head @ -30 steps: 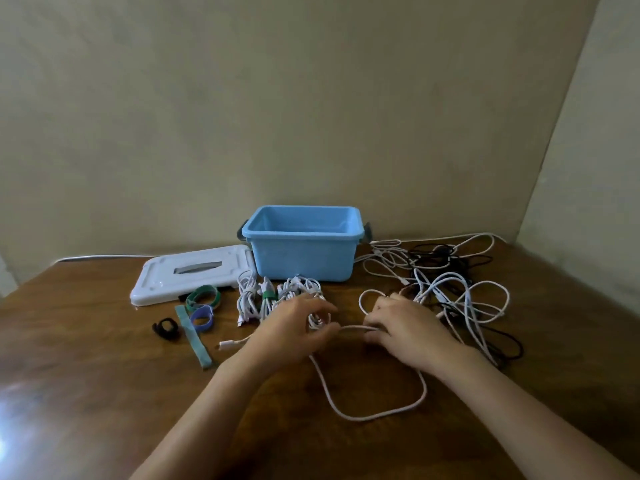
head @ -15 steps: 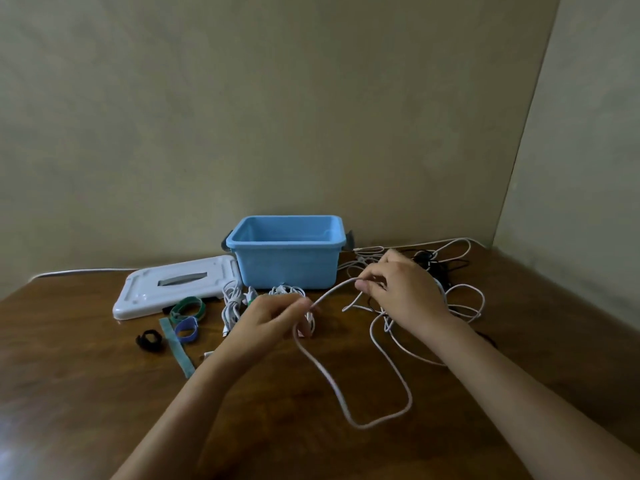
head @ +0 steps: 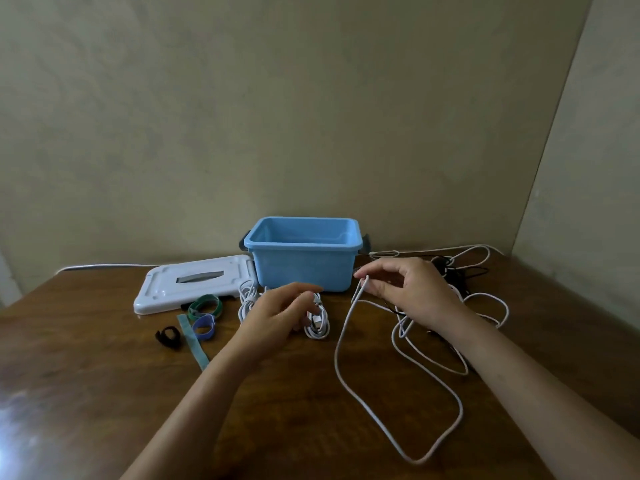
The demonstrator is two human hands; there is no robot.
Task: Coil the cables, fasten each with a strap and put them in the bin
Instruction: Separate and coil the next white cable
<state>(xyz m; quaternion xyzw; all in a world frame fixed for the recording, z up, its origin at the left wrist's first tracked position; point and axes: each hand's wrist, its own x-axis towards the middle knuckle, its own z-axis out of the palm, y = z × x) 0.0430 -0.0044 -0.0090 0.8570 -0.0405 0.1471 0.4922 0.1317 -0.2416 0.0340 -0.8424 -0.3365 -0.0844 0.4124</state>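
Plain beige walls meet in a corner at the right, and below them we see a dark wooden table (head: 104,393) with a glossy grain and a bright reflection at its near left edge. We can read no brand, label or writing on anything. At the back of the table stands the blue bin (head: 302,268), open, with dark latches at its ends; its white lid (head: 194,284) lies flat just to its left. Near the lid lie the straps: a green strap (head: 205,305) rolled into a ring, a purple strap (head: 203,326) beside it, a black strap (head: 168,337) further left, and a teal strap (head: 194,344) laid out flat. Coiled white cables (head: 317,323) rest in front of the bin, partly behind our left hand (head: 277,320), which hovers over them with fingers loosely curled, holding nothing that we can see. Our right hand (head: 412,294) is raised in front of the bin's right end and pinches the white cable (head: 341,362) near its end between thumb and fingers; the cable hangs down to the table and runs in a wide loop toward us. Behind and below that hand sprawls a tangle of loose cables (head: 485,303), white and black.
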